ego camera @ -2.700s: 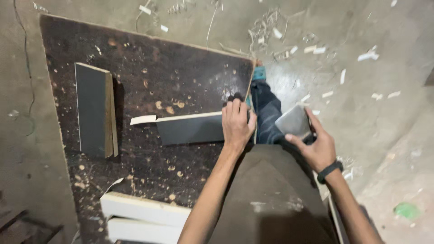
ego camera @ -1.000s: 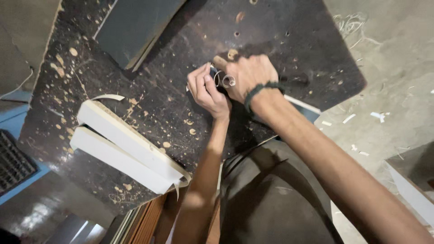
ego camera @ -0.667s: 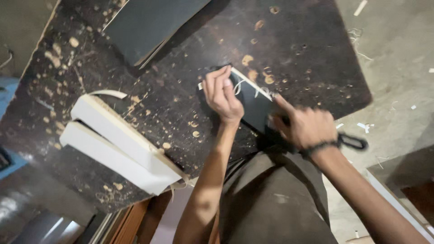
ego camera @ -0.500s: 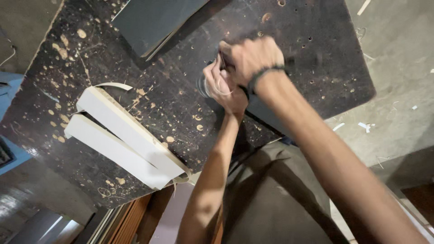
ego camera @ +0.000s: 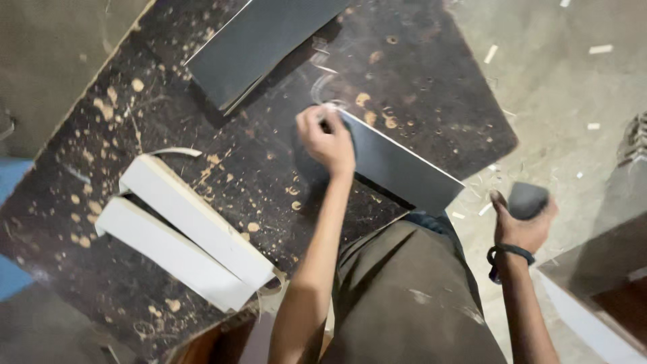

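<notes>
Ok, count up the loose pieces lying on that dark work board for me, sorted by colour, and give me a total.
Dark grey panels: 2, one at the top, one under the left hand at its end
White blocks: 2, lying side by side
Total: 4

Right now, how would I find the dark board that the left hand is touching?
Start at the big dark speckled worktable. Near its right edge lies a flat dark grey rectangular panel, with the left hand pressing on its upper end. Unlike the other dark grey panel and the two white blocks, it juts past the table's edge.
</notes>
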